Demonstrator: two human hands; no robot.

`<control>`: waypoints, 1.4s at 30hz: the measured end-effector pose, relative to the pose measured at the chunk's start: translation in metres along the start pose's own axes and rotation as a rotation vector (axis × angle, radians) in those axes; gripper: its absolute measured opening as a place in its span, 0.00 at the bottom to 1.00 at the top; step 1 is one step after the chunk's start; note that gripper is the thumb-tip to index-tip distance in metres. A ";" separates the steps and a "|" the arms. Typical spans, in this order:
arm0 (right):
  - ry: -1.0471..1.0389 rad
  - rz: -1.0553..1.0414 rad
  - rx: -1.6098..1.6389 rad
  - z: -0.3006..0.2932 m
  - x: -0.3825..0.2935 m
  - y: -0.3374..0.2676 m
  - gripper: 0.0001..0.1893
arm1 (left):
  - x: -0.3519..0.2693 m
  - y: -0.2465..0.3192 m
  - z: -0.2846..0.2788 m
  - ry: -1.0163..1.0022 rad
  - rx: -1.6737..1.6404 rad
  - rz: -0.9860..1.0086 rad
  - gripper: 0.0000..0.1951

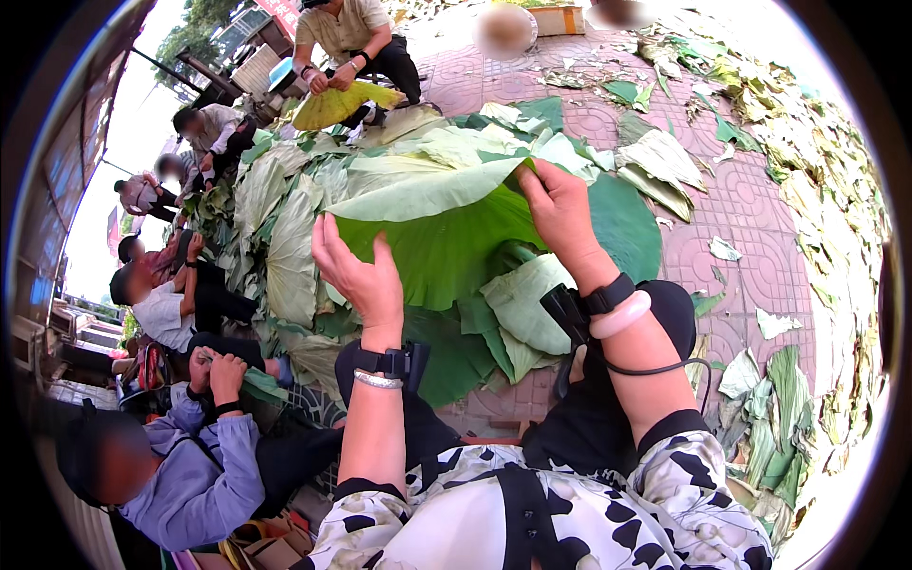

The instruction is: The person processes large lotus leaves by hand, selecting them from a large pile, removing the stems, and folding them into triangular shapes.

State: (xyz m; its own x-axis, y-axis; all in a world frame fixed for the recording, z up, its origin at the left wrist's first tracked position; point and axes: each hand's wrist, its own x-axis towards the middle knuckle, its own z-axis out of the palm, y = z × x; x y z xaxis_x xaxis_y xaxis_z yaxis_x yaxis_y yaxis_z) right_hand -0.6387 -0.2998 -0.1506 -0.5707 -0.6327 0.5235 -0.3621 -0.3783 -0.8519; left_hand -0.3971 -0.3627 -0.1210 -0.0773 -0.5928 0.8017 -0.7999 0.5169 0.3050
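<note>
A large lotus leaf (pixel 442 249) is raised before me, its bright green face towards me and its pale far edge folded over. My right hand (pixel 559 210) pinches the upper right rim between thumb and fingers. At the other end, my left hand (pixel 360 274) cups the left edge, thumb spread from the fingers and fingertips at the rim. Beneath the raised leaf lie dark green lotus leaves (pixel 452 356) and a paler folded one (pixel 531 303). Another broad leaf (pixel 627 228) shows just beyond my right wrist.
A long heap of lotus leaves (pixel 292 249) spreads ahead and left. People sit along it, the nearest in a lavender top (pixel 192 470); one opposite holds a yellowing leaf (pixel 342 103). Leaf scraps litter the pink paving (pixel 755 235), and withered leaves (pixel 833 206) line the right. A box (pixel 559 21) stands far ahead.
</note>
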 end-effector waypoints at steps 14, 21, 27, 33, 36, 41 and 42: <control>0.100 0.055 0.188 -0.016 0.022 -0.004 0.14 | 0.090 -0.012 0.007 -0.090 -0.699 -0.188 0.07; 0.209 0.135 0.277 -0.032 0.035 0.003 0.20 | 0.119 0.021 -0.013 -0.152 -0.549 0.143 0.07; 0.168 0.194 0.168 -0.029 0.038 0.031 0.24 | 0.102 0.006 -0.012 -0.259 -0.488 0.094 0.09; 0.139 0.193 0.019 -0.020 0.037 0.038 0.25 | 0.083 -0.001 -0.019 -0.366 -0.479 -0.012 0.11; 0.073 0.109 -0.192 -0.015 0.037 0.035 0.19 | 0.072 -0.009 -0.015 -0.408 -0.558 -0.093 0.12; -0.042 -0.273 -0.411 0.005 0.022 0.017 0.30 | 0.046 -0.032 0.002 -0.522 -0.569 -0.156 0.11; -0.140 -0.265 -0.396 0.011 0.016 0.006 0.33 | 0.040 -0.039 0.002 -0.536 -0.578 -0.177 0.11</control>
State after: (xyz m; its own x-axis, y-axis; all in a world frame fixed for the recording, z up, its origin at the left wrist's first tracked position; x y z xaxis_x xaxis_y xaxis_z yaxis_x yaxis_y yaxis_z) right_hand -0.6416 -0.3193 -0.1472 -0.3265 -0.6448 0.6911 -0.7489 -0.2696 -0.6054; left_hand -0.3702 -0.4085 -0.1019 -0.3704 -0.8353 0.4063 -0.4041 0.5388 0.7392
